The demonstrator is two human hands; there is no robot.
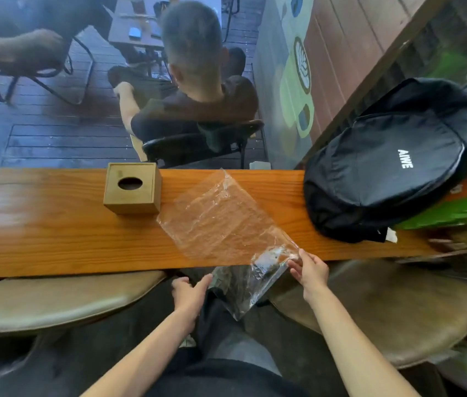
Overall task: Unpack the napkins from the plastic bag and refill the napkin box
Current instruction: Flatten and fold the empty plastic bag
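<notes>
A clear plastic bag point(220, 222) lies flat and diagonal on the wooden counter point(54, 233), its near end hanging over the front edge. It looks empty; no napkins show. My right hand point(311, 270) pinches the bag's near right corner at the counter edge. My left hand point(190, 295) is below the counter edge, fingers spread, its fingertips touching the bag's hanging lower edge. A square wooden napkin box point(132, 189) with an oval slot on top stands upright at the counter's far side, just left of the bag.
A black backpack point(392, 164) lies on the counter's right end, beside green packaging point(455, 210). Two padded stools point(54, 299) point(412, 308) flank my legs under the counter. Beyond the glass sits a person point(195, 90) in a chair, back turned.
</notes>
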